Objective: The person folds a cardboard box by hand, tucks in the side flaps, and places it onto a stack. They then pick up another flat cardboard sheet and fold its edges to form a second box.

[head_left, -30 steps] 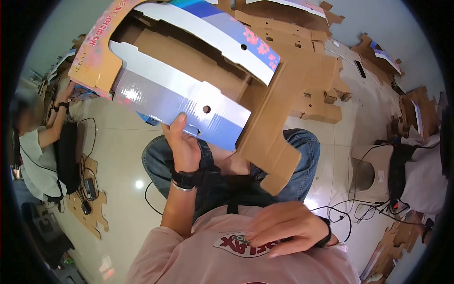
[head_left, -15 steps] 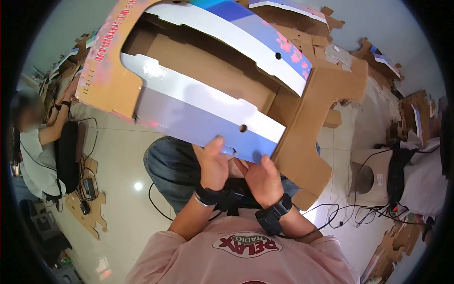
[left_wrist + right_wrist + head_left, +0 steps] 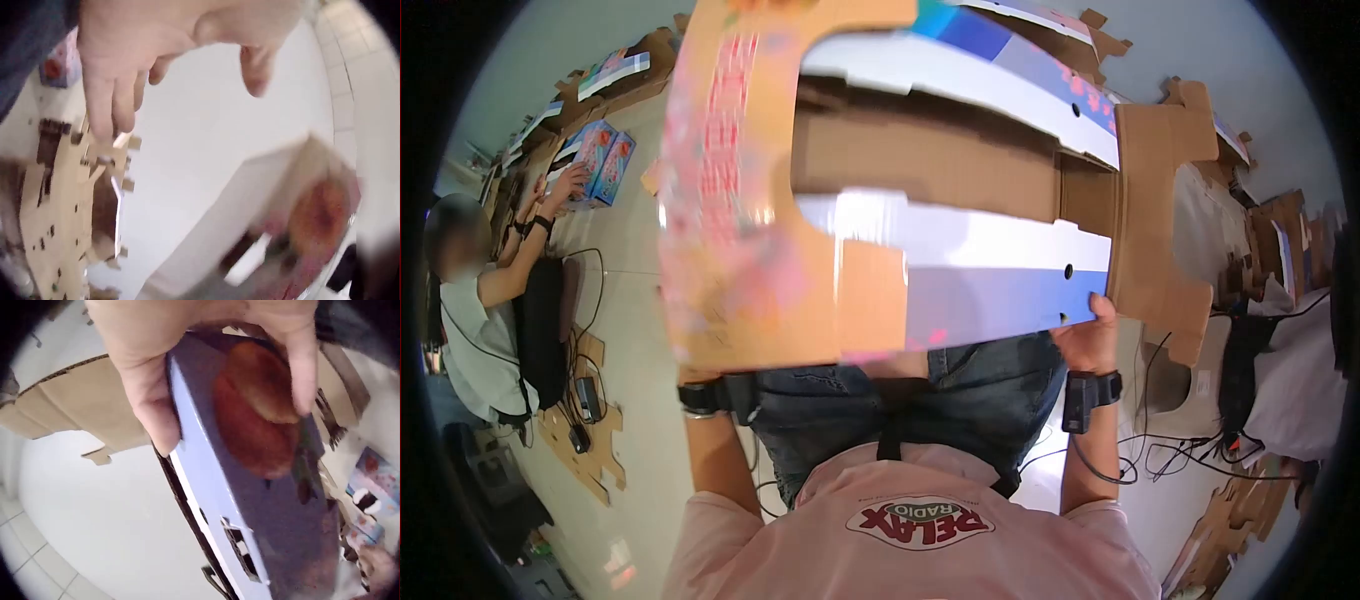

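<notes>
A large, partly folded cardboard carton (image 3: 870, 300) is held up over the lap in the head view. It has an orange end with pink flowers and red lettering, and blue and white sides around a long opening. At its right near corner my right hand (image 3: 1088, 345) grips the side, thumb on the printed face. The right wrist view shows that hand (image 3: 212, 331) pinching the carton's peach-printed wall (image 3: 259, 419). Mostly hidden behind the orange end, my left hand appears in the left wrist view (image 3: 181, 31) with fingers extended, apart from the blurred carton (image 3: 269, 219).
An unfolded brown flap (image 3: 1165, 230) sticks out from the carton's right end. To the left, another person (image 3: 475, 310) handles small blue boxes (image 3: 612, 168). Cables (image 3: 1120, 455) run along the floor near a pale stool (image 3: 1200, 365). More cardboard pieces (image 3: 1240, 510) lie around.
The carton has swung level and rightward, its orange end turned nearer. My left hand has let go of the near side and moved left; my right hand has come up and grips the right corner.
</notes>
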Motion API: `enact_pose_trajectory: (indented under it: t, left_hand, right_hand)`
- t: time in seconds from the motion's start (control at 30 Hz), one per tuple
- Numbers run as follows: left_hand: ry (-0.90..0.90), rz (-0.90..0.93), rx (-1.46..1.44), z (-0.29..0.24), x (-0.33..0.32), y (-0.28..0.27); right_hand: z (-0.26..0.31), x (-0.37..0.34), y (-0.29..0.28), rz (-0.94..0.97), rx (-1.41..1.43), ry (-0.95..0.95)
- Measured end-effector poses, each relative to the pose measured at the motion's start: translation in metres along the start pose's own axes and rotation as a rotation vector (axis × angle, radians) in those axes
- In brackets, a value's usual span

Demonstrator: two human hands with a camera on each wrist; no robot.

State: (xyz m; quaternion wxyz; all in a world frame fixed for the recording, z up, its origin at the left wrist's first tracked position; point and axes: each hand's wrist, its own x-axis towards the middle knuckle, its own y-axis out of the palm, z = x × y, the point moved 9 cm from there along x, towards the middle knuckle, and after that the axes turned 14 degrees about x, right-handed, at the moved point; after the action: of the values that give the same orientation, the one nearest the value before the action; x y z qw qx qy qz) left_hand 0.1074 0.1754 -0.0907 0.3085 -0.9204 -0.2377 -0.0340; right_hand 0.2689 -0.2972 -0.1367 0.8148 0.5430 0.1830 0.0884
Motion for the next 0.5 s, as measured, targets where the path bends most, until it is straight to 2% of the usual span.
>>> enact_pose_trajectory:
  t: [0.07,0.1,0.13,0.17,0.2,0.3,0.4,0.5]
  left_hand:
    - [-0.112,0.2,-1.13,-0.063,0.003,0.001]
    - [-0.119,0.205,-1.129,-0.047,0.002,0.002]
    - [-0.189,0.256,-0.955,-0.011,-0.003,0.007]
    - [-0.255,0.305,-0.778,0.015,-0.007,0.015]
    - [-0.354,0.298,-0.757,0.023,-0.008,0.021]
    - [-0.373,0.301,-0.776,0.016,-0.013,0.031]
    - [-0.389,0.297,-0.808,0.01,-0.016,0.034]
    - [-0.366,0.279,-0.809,0.008,-0.018,0.034]
  right_hand:
    - [0.001,-0.005,-0.007,0.005,-0.07,0.053]
    - [0.003,-0.009,-0.002,-0.039,-0.182,0.011]
    - [0.007,-0.012,0.0,-0.078,-0.295,-0.032]
    - [0.008,-0.01,-0.007,-0.08,-0.295,-0.033]
    - [0.009,-0.008,-0.012,-0.089,-0.342,-0.051]
    - [0.008,-0.01,-0.009,-0.048,-0.377,-0.032]
    - [0.02,-0.006,-0.001,-0.155,-0.467,-0.21]
    - [0.023,-0.001,0.004,-0.179,-0.446,-0.238]
